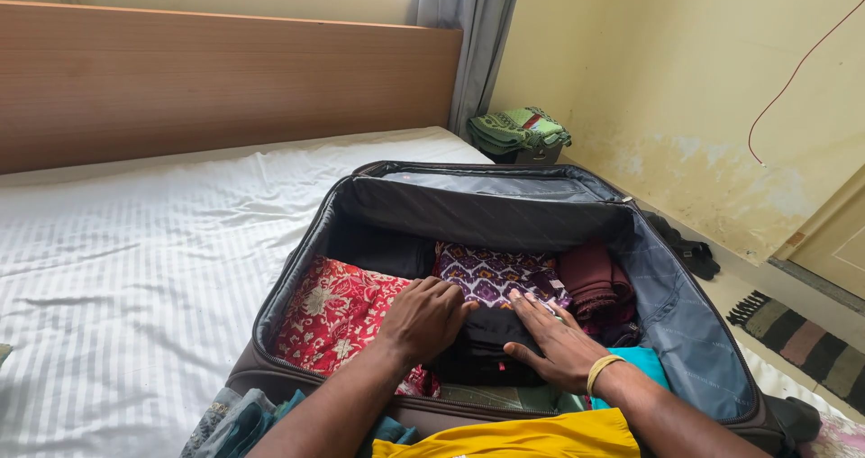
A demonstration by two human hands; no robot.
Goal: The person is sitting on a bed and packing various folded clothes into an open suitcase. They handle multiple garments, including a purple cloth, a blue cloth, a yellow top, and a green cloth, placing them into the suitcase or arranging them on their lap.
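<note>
- Yellow cloth (pixel 532 437) lies closest to the lens, bunched at the near rim of the suitcase (pixel 694 332), with some teal fabric (pixel 644 361) beside it just under the right wrist.
- Both forearms reach over that near rim into the open suitcase, which sits on the bed (pixel 135 269) with its lid propped up at the far side.
- Left hand (pixel 423 318) rests palm down, fingers loosely curled, on the left end of a folded dark garment (pixel 487 343) in the middle of the suitcase; it presses rather than grips.
- Right hand (pixel 554 336), a yellow bangle (pixel 602 368) at the wrist, lies flat with fingers spread on the garment's right end, not closed around anything.
- That dark garment looks soft, light and limp; I judge it would sag if lifted by one corner, so the folded edges at both ends, taken together, seem the best hold.
- Left of it in the suitcase lies a red floral cloth (pixel 333 314); behind it a purple patterned cloth (pixel 491 273); to the right a rolled maroon cloth (pixel 595 282).
- Beyond the suitcase's far corner, green folded cloths (pixel 518 129) sit by the grey curtain (pixel 473 26); a striped rug (pixel 793 336) lies on the floor to its right.
</note>
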